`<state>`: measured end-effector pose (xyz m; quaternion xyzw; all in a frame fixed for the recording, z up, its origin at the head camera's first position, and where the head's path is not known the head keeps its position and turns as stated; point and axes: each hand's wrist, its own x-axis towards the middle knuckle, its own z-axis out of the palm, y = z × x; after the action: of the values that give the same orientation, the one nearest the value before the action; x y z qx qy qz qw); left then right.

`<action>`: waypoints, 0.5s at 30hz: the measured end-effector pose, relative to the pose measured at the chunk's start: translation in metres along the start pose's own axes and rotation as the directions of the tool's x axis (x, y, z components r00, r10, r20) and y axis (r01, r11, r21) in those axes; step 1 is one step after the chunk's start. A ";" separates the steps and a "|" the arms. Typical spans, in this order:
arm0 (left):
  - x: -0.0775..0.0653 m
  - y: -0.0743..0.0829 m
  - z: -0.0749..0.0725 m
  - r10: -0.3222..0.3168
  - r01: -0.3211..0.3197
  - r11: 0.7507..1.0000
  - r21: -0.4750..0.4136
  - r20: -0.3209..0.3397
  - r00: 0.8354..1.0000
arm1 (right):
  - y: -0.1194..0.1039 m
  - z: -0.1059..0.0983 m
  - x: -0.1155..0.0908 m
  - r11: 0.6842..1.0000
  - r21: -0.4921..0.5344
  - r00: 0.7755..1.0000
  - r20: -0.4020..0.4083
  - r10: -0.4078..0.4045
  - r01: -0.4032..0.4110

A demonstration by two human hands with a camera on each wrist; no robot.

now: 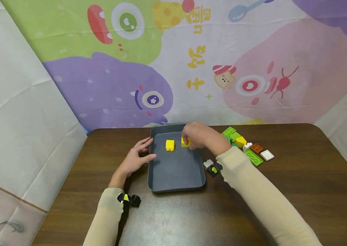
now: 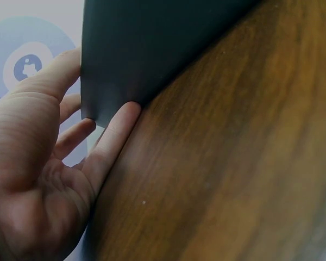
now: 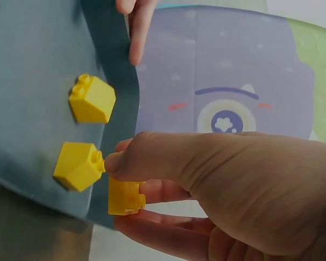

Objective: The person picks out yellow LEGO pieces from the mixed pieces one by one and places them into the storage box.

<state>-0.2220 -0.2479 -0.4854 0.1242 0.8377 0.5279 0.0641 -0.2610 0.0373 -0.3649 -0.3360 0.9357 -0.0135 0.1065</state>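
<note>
My right hand (image 1: 198, 136) reaches over the grey tray (image 1: 176, 172) at its far right part. Its thumb and fingers pinch a yellow toy brick (image 3: 124, 197), seen in the right wrist view. Beside that lies a second yellow brick (image 3: 79, 166), close to the thumb tip and partly covered in the head view. A third yellow brick (image 1: 170, 145) rests on the tray floor further left, studs toward me. My left hand (image 1: 134, 160) touches the tray's left side with fairly straight fingers, the thumb over the rim and the little finger against the outer wall.
To the right of the tray lie several green bricks (image 1: 253, 157), a brown brick (image 1: 256, 148), a white brick (image 1: 267, 155) and another yellow piece (image 1: 240, 141). A small white piece (image 1: 208, 164) is near the tray's right edge. A printed cloth (image 1: 191, 102) hangs behind the wooden table (image 1: 173, 218).
</note>
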 end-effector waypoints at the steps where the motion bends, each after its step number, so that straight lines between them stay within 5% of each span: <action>1: 0.000 0.000 0.000 -0.001 0.001 1.000 0.002 0.000 1.000 | -0.002 -0.001 0.000 1.000 0.000 1.000 -0.001 -0.002 0.002; 15: 0.000 -0.001 0.000 0.002 -0.002 1.000 0.015 -0.003 1.000 | -0.012 -0.003 0.007 0.998 0.009 0.998 -0.006 -0.065 0.065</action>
<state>-0.2222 -0.2484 -0.4863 0.1249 0.8417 0.5217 0.0613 -0.2594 0.0234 -0.3623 -0.3656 0.9246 -0.0220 0.1050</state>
